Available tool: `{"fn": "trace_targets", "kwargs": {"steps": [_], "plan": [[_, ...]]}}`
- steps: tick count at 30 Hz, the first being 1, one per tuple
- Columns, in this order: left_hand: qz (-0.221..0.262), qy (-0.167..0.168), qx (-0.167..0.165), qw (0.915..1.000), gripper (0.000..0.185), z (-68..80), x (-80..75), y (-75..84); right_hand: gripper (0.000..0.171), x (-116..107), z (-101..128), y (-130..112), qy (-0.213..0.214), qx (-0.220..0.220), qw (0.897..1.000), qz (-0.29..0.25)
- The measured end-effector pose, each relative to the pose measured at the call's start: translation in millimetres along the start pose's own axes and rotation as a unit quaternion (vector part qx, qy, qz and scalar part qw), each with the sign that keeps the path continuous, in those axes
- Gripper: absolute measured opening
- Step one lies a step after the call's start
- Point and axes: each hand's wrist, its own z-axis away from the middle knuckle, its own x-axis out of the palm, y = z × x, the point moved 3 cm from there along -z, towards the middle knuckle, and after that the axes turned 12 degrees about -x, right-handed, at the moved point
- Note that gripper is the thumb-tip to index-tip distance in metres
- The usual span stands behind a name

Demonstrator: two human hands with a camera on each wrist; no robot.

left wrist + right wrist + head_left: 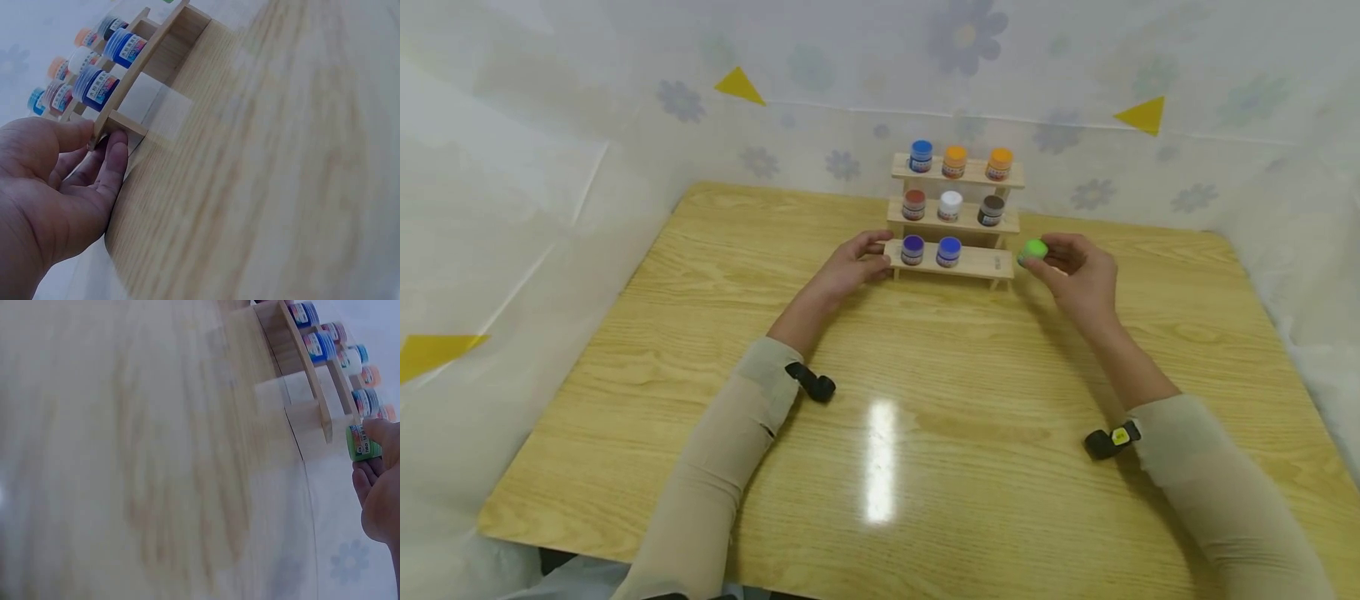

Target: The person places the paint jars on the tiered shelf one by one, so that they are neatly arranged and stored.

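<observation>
A three-step wooden display rack (979, 262) stands at the back of the table with small paint jars on its steps. My left hand (853, 265) grips the left end of the lowest step; in the left wrist view the thumb lies against its edge and fingers reach beneath. A green paint jar (1035, 249) is pinched between the thumb and fingers of my right hand (1084, 279), just off the rack's right end. On the lowest step sit a purple jar (913, 250) and a blue jar (948, 252), both left of a bare stretch.
The middle step carries a reddish-brown jar (913, 205), a white jar (950, 207) and a black jar (991, 211). Up top are a light blue jar (921, 157) and two orange jars (954, 162). Flower-patterned sheeting (865, 75) hangs behind the wooden table (970, 375).
</observation>
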Motion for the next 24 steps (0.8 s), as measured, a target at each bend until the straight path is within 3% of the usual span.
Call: {"fn": "trace_targets", "kwargs": {"steps": [5,12,24], "plan": [[-0.005,0.010,0.010,0.9999,0.048,-7.8,-3.3,-8.0,0.040,15.7,-2.2,-6.4,-0.019,-0.019,1.000,-0.010],[-0.018,0.017,0.024,0.9994,0.045,-8.4,-3.2,-9.7,0.040,34.2,-8.7,4.2,-0.043,-0.024,0.998,-0.036],[-0.016,0.015,0.022,0.9995,0.046,-10.3,1.9,-7.2,0.039,40.8,-8.5,-17.0,-0.075,-0.031,0.996,-0.029]]}}
